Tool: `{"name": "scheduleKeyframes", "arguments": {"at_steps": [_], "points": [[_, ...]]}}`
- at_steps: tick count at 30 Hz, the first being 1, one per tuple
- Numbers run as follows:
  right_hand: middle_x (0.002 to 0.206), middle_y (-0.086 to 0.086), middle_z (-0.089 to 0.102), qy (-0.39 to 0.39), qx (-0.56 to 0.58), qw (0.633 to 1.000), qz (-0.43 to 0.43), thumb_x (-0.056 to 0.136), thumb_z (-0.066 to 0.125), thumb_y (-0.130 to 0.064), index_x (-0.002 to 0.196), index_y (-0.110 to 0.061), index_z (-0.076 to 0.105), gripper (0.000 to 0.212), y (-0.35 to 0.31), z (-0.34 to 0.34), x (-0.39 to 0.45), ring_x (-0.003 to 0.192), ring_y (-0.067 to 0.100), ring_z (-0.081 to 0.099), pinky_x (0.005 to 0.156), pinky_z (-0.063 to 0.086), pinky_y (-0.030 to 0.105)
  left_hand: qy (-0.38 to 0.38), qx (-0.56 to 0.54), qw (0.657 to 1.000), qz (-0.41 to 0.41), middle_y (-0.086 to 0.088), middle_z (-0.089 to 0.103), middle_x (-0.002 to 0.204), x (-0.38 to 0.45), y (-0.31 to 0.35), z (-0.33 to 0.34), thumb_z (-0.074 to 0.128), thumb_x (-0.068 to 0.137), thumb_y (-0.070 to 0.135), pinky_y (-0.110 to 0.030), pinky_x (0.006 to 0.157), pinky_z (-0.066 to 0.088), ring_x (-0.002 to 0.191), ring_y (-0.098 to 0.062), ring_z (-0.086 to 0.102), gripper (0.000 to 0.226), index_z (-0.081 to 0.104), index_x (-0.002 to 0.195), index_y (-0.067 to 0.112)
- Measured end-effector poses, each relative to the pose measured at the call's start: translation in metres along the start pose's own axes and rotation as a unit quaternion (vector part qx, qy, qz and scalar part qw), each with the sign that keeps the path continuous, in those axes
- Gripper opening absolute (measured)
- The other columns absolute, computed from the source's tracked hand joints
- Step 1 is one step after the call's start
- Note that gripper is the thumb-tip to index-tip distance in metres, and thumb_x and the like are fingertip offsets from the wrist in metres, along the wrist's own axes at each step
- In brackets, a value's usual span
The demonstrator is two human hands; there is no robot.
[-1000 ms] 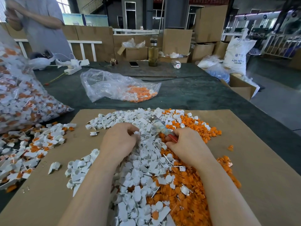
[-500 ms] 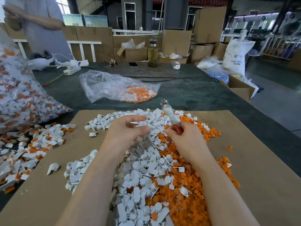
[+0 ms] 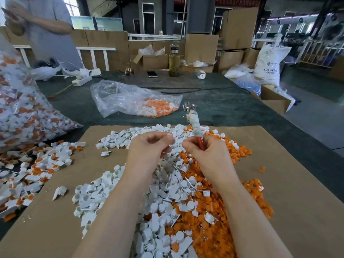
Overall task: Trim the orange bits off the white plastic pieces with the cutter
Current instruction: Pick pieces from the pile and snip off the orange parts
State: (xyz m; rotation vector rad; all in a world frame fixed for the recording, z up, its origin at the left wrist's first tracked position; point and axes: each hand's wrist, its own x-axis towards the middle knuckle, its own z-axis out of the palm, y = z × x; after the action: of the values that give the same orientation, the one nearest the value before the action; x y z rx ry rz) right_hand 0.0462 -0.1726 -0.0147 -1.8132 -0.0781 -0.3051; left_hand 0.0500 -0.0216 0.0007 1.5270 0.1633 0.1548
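at the left edge of the frame the big clear plastic bag of untrimmed white-and-orange pieces [image 3: 28,112] lies on the dark green desk [image 3: 232,108], spilled pieces [image 3: 37,168] below it. left of centre, the left hand [image 3: 149,148] has come up out of the heap of trimmed white plastic pieces [image 3: 130,194] it was digging in a second ago; its fingers [image 3: 168,139] pinch something small and pale, too small to name, likely the next piece. just right, the right hand [image 3: 206,153] clenches the red-handled, tape-wrapped metal cutter [image 3: 193,123], now raised upright rather than lying low. orange trimmed bits [image 3: 232,211] pile at lower right on the brown cardboard sheet [image 3: 297,192]. a fresh cut looks imminent.
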Motion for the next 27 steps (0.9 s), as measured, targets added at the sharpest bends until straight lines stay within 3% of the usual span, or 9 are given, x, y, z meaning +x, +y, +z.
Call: {"name": "scheduleKeyframes", "arguments": {"at_steps": [8, 9, 12, 18, 20, 22, 27], "points": [[0.087, -0.016, 0.070, -0.028, 0.027, 0.999, -0.024, 0.090, 0.068, -0.013, 0.092, -0.033, 0.069, 0.020, -0.002, 0.001, -0.001, 0.084, 0.021, 0.061, 0.058, 0.050, 0.013, -0.009, -0.042, 0.999, -0.028, -0.008, 0.074, 0.068, -0.005, 0.004, 0.005, 0.076, 0.081, 0.002, -0.021, 0.056, 0.057, 0.063, -0.016, 0.073, 0.007, 0.070, 0.082, 0.005], [0.088, -0.019, 0.069, -0.020, 0.018, 0.999, -0.034, 0.090, 0.068, -0.013, 0.090, -0.035, 0.068, 0.022, -0.002, 0.001, -0.001, 0.083, 0.016, 0.062, 0.061, 0.051, 0.015, -0.008, -0.038, 0.999, -0.026, -0.009, 0.075, 0.069, -0.006, 0.004, 0.006, 0.076, 0.081, 0.002, -0.021, 0.056, 0.057, 0.063, -0.017, 0.074, 0.007, 0.070, 0.082, 0.005], [0.080, -0.016, 0.066, 0.028, -0.035, 0.997, -0.055, 0.086, 0.072, -0.018, 0.083, -0.035, 0.062, 0.019, -0.001, 0.004, 0.000, 0.081, -0.004, 0.060, 0.064, 0.045, 0.006, -0.001, -0.020, 1.000, -0.010, -0.007, 0.075, 0.068, -0.007, 0.003, 0.008, 0.077, 0.081, 0.003, -0.021, 0.056, 0.057, 0.064, -0.017, 0.074, 0.009, 0.070, 0.078, 0.009], [0.076, -0.020, 0.061, 0.073, -0.106, 0.988, -0.085, 0.083, 0.075, -0.018, 0.089, -0.026, 0.060, 0.017, 0.001, 0.005, 0.000, 0.080, -0.016, 0.055, 0.063, 0.039, -0.001, 0.016, 0.089, 0.994, 0.056, 0.006, 0.073, 0.064, -0.008, 0.001, 0.010, 0.081, 0.081, 0.018, -0.024, 0.063, 0.058, 0.064, -0.009, 0.073, 0.015, 0.073, 0.070, 0.025], [0.075, -0.021, 0.059, 0.077, -0.118, 0.986, -0.089, 0.083, 0.075, -0.017, 0.092, -0.025, 0.059, 0.020, 0.001, 0.005, 0.000, 0.080, -0.020, 0.054, 0.063, 0.038, -0.002, 0.017, 0.152, 0.983, 0.098, 0.014, 0.072, 0.063, -0.010, 0.001, 0.012, 0.079, 0.081, 0.024, -0.017, 0.062, 0.055, 0.061, -0.001, 0.069, 0.015, 0.074, 0.068, 0.029], [0.076, -0.022, 0.058, 0.078, -0.131, 0.984, -0.092, 0.083, 0.075, -0.016, 0.096, -0.022, 0.059, 0.022, 0.001, 0.005, 0.000, 0.079, -0.024, 0.052, 0.063, 0.037, -0.004, 0.012, 0.190, 0.974, 0.125, 0.019, 0.070, 0.063, -0.012, 0.002, 0.013, 0.077, 0.082, 0.024, -0.008, 0.055, 0.048, 0.061, 0.003, 0.066, 0.013, 0.076, 0.071, 0.030], [0.079, -0.023, 0.059, 0.066, -0.138, 0.984, -0.085, 0.083, 0.074, -0.014, 0.097, -0.024, 0.058, 0.025, 0.001, 0.003, 0.001, 0.080, -0.026, 0.051, 0.061, 0.035, -0.005, -0.005, 0.249, 0.954, 0.166, 0.019, 0.070, 0.067, -0.013, 0.003, 0.012, 0.076, 0.082, 0.018, -0.013, 0.059, 0.051, 0.067, 0.005, 0.064, 0.018, 0.075, 0.074, 0.034]]}}
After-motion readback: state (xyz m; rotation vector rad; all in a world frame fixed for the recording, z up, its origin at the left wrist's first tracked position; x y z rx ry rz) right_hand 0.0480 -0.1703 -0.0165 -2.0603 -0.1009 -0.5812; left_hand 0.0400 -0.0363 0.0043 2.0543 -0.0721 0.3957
